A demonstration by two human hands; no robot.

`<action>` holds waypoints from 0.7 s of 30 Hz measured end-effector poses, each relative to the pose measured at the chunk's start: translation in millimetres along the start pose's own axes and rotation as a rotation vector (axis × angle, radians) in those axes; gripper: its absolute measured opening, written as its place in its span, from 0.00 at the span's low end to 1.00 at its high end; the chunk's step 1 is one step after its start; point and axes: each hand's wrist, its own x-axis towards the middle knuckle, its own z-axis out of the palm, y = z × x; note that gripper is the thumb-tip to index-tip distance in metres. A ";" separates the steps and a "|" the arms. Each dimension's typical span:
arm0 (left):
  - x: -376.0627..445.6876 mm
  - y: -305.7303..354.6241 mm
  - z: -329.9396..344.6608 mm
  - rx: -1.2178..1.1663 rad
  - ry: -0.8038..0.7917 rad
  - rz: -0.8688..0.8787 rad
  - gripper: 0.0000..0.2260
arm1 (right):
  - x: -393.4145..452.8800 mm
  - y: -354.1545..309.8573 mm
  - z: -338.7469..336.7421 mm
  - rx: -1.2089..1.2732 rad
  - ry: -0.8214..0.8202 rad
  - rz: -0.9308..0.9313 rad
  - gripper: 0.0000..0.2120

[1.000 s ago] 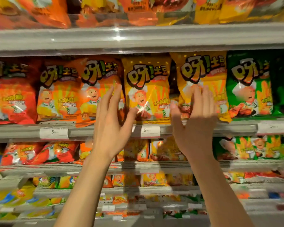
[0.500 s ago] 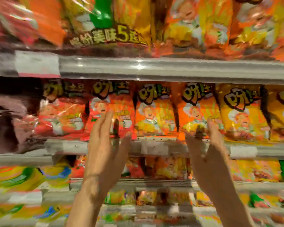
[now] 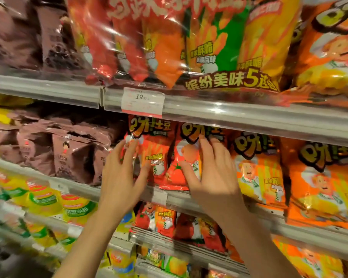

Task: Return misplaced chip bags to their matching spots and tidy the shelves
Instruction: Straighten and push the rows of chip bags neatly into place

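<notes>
Meanwhile, both my hands were up at the middle shelf (image 3: 229,121), below the white price tag (image 3: 142,102) that read "19" on the rail above. My left hand (image 3: 121,177) had its fingers (image 3: 129,151) spread and straight, the tips touching the left edge of a red chip bag (image 3: 155,157) printed with "呀!土豆" and "香浓酥脆". My right hand (image 3: 213,173) lay just right of that on a second red chip bag (image 3: 181,173) with a tomato drawn on it; my thumb pressed its front and my fingertips curled at its upper edge, so I was gripping it. Right of my right hand stood orange bags (image 3: 257,169) bearing the same "呀!" logo and a cartoon chef. Left of my left hand sat brown bags (image 3: 72,155), their writing too blurred to read. Above the price tag hung a clear multipack (image 3: 209,47) marked "缤纷美味5连包". Below my wrists, smaller red bags (image 3: 159,219) showed tomatoes too.
</notes>
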 end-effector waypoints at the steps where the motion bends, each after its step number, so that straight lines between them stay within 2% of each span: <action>1: 4.9 -6.2 0.8 0.037 -0.014 -0.014 0.29 | 9.2 -5.0 3.1 -0.054 -0.052 -0.038 0.32; 6: 20.6 -33.3 7.7 0.079 -0.137 0.037 0.31 | 45.2 -30.8 20.5 -0.275 -0.279 -0.218 0.34; 11: 26.8 -53.7 12.5 0.016 -0.208 0.111 0.33 | 62.4 -33.4 42.9 -0.375 -0.423 -0.347 0.42; 15: 36.3 -66.7 13.1 0.027 -0.236 0.166 0.34 | 66.9 -38.1 53.4 -0.426 -0.514 -0.321 0.49; 21: 46.5 -78.9 17.4 0.047 -0.271 0.229 0.35 | 65.8 -42.2 58.8 -0.496 -0.548 -0.263 0.50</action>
